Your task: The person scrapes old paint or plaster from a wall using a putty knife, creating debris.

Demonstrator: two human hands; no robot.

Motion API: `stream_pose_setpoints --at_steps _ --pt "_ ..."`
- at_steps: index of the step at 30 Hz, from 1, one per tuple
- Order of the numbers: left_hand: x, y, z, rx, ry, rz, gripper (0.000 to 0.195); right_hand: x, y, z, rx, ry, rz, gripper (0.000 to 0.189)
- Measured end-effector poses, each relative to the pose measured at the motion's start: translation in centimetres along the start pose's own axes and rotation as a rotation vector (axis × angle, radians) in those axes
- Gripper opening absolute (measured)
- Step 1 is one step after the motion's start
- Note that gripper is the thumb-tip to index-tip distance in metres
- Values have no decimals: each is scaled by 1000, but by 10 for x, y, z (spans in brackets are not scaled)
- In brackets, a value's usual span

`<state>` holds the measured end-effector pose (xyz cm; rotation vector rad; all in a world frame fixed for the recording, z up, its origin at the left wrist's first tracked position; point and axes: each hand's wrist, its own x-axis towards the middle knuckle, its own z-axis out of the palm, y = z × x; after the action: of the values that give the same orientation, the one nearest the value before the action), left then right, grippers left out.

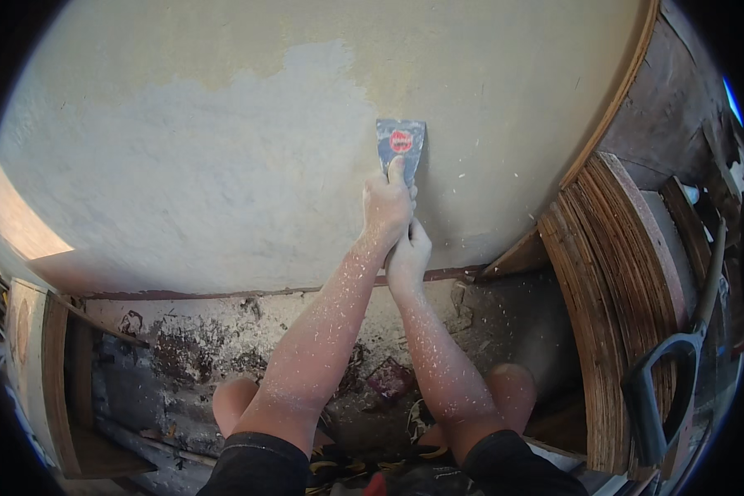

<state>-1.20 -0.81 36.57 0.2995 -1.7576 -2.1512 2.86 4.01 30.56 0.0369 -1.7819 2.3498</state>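
A broad-bladed scraper (400,142) with a round red sticker points up the wall (235,180), its blade edge at or very near the surface. My left hand (389,201) grips it at the base of the blade, thumb pressed along the metal. Just below, my right hand (409,248) closes around the lower end, so the handle is mostly hidden. Pale dust coats both hands and forearms, and white flakes hang in the air. Left of the blade the wall is pale grey and scraped; above and to the right a yellowish coat covers it.
Stacked wooden boards (620,297) stand at the right, with a dark loop-handled tool (663,397), seemingly a handsaw, leaning there. A wooden frame (53,372) stands at the left. Flakes and stains cover the floor (223,335) between wall and knees. A wooden strip (617,102) edges the wall.
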Motion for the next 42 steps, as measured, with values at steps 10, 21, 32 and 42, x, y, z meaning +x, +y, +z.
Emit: stream_pose_setpoints --at_steps 10,21,32,42 --pt "5 44 18 -112 -22 90 37 29 -25 1 56 -82 -32 28" --pt "13 65 9 -150 -96 95 36 29 -52 20 141 -137 16 28" --pt "-35 -118 -50 -76 -18 -242 33 -56 130 -33 19 39 264 23" --pt "-13 -95 -44 -150 -57 -143 35 -19 98 -7 -16 -4 9 24"
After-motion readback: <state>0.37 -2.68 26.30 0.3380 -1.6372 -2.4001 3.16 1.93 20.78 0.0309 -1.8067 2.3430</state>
